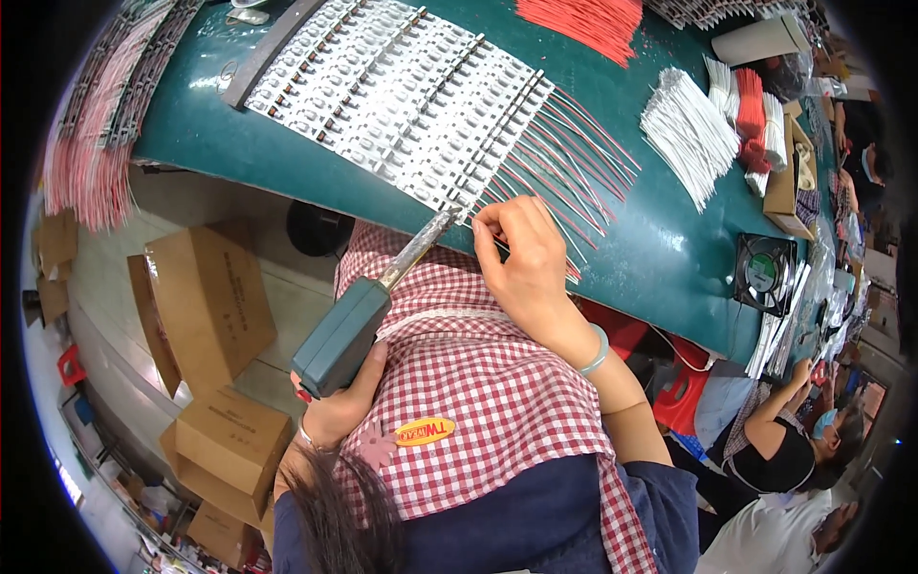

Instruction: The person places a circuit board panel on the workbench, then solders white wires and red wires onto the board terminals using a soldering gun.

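Note:
My left hand [344,407] is wrapped round the handle of a dark green soldering gun [342,335]. Its metal barrel points up and right, and its tip meets the near corner of a panel of white circuit boards [402,105]. Beside that tip, my right hand [526,253] is closed in a pinch, apparently on the end of a thin wire [471,222]; the fingers partly hide it. Red and white wires [574,167] fan out to the right from the panel's right edge. Dark strips with small parts run across the panel.
A dark bar [273,53] lies along the panel's left edge. Bundles of red wires [588,24] and white wires [688,129] lie on the green table [660,258]. A small black fan [765,273] stands at right. Cardboard boxes [215,297] sit below left; co-workers sit at right.

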Demonstrator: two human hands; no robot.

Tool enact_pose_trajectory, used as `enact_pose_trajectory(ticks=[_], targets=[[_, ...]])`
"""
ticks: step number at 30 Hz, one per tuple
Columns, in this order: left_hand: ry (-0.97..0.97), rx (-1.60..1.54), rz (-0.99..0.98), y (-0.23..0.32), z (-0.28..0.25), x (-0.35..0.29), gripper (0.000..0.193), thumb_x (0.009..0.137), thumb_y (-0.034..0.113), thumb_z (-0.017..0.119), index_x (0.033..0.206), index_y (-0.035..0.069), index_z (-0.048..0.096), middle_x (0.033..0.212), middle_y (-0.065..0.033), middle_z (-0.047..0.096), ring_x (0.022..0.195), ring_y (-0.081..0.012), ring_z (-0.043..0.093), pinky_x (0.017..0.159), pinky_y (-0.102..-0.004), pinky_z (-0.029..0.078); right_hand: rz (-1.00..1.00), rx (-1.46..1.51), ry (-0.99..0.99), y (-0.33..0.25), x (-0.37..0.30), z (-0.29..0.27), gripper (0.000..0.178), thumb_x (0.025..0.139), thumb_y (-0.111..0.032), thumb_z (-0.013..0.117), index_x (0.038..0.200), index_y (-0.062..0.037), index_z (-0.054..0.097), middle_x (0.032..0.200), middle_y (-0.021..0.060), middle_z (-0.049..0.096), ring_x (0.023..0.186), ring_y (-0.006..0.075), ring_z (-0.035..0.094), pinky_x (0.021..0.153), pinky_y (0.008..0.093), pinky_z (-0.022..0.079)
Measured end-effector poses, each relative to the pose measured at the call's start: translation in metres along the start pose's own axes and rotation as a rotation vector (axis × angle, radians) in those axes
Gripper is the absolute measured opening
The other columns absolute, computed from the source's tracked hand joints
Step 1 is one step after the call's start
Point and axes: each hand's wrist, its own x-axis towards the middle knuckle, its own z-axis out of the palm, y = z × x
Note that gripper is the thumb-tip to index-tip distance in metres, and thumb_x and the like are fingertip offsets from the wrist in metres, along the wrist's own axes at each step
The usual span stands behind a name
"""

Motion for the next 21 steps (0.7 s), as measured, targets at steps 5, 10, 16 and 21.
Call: enact_pose_trajectory(ticks=[5, 10, 16, 21], targets=[[-0.006, 0.035, 0.098, 0.000, 0.004, 0.008, 0.022, 0.081, 0.002, 0.078, 0.101, -0.003, 0.071, 0.088, -0.0126, 0.071, 0.074, -0.0208, 0.070, 0.067, -0.0301, 0.054, -0.045, -0.049, 0.021, -0.001, -0.001, 0.004, 0.014, 0.080, 0.003, 0.071, 0.086, -0.0029, 0.060, 0.081, 0.0112, 0.057, 0.075, 0.0295, 0.056, 0.065, 0.0404, 0.047], [-0.023, 0.054, 0.155, 0.001, 0.005, 0.011, 0.020, 0.079, 0.000, 0.077, 0.098, -0.004, 0.071, 0.087, -0.0119, 0.070, 0.071, -0.0206, 0.068, 0.065, -0.0299, 0.054, -0.048, -0.077, 0.006, -0.003, 0.000, 0.004, 0.015, 0.080, 0.003, 0.071, 0.085, -0.0030, 0.059, 0.081, 0.0117, 0.055, 0.076, 0.0303, 0.056, 0.066, 0.0412, 0.047], [-0.039, 0.084, 0.155, -0.001, 0.006, 0.012, 0.019, 0.078, -0.002, 0.076, 0.096, -0.005, 0.070, 0.084, -0.0117, 0.068, 0.068, -0.0207, 0.067, 0.064, -0.0294, 0.053, -0.042, -0.090, -0.007, -0.004, 0.000, 0.003, 0.015, 0.080, 0.002, 0.070, 0.086, -0.0031, 0.058, 0.081, 0.0120, 0.055, 0.076, 0.0307, 0.056, 0.066, 0.0414, 0.047], [-0.022, 0.103, 0.191, -0.002, 0.006, 0.014, 0.020, 0.078, -0.002, 0.076, 0.096, -0.005, 0.070, 0.084, -0.0129, 0.069, 0.068, -0.0211, 0.067, 0.064, -0.0298, 0.053, -0.047, -0.093, -0.003, -0.003, 0.000, 0.004, 0.015, 0.080, 0.003, 0.070, 0.085, -0.0031, 0.058, 0.081, 0.0119, 0.054, 0.076, 0.0305, 0.056, 0.066, 0.0413, 0.047]])
